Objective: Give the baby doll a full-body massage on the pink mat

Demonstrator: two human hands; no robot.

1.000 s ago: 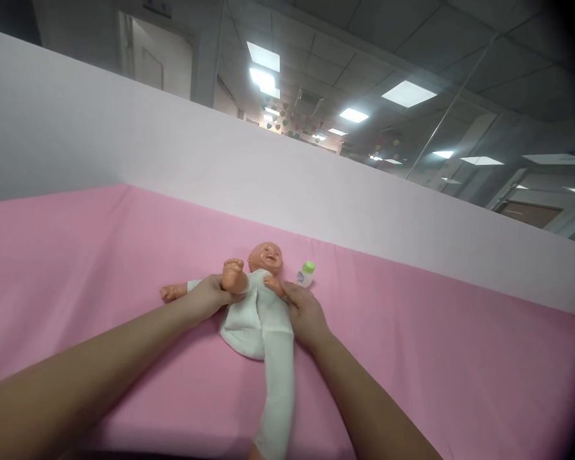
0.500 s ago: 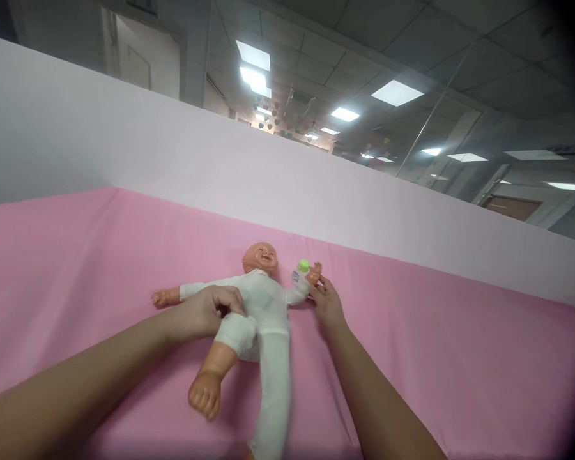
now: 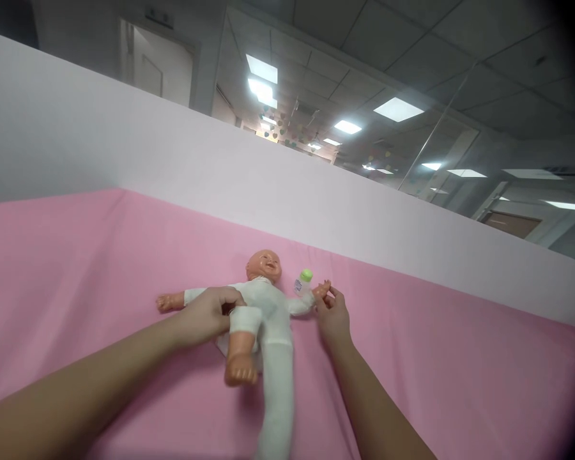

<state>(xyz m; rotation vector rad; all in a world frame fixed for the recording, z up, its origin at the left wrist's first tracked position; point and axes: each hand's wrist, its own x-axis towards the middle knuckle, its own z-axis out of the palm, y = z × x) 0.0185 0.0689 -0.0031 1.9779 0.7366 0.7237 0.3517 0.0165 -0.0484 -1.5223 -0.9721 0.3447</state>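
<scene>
A baby doll (image 3: pixel 268 300) in white clothes lies on its back, head toward the wall. My left hand (image 3: pixel 211 313) is closed round its raised, bent leg at the knee, where the trouser leg is bunched; the bare foot (image 3: pixel 242 369) points toward me. Part of that grip is hidden behind the cloth. With thumb and fingers, my right hand (image 3: pixel 334 316) pinches the doll's hand (image 3: pixel 322 289) on the right side. Just beyond that arm stands a small bottle (image 3: pixel 303 282) with a green cap. The doll's other leg (image 3: pixel 278 390) lies straight.
A pink sheet (image 3: pixel 421 358) covers the surface under the doll. Behind it runs a low white wall (image 3: pixel 249 172). Above the wall are glass, ceiling lights (image 3: pixel 398 109) and a doorway (image 3: pixel 160 67).
The doll's bent leg has swung up and inward, to the right, with my left hand. Its held arm has shifted slightly right and down, leaving the bottle more exposed.
</scene>
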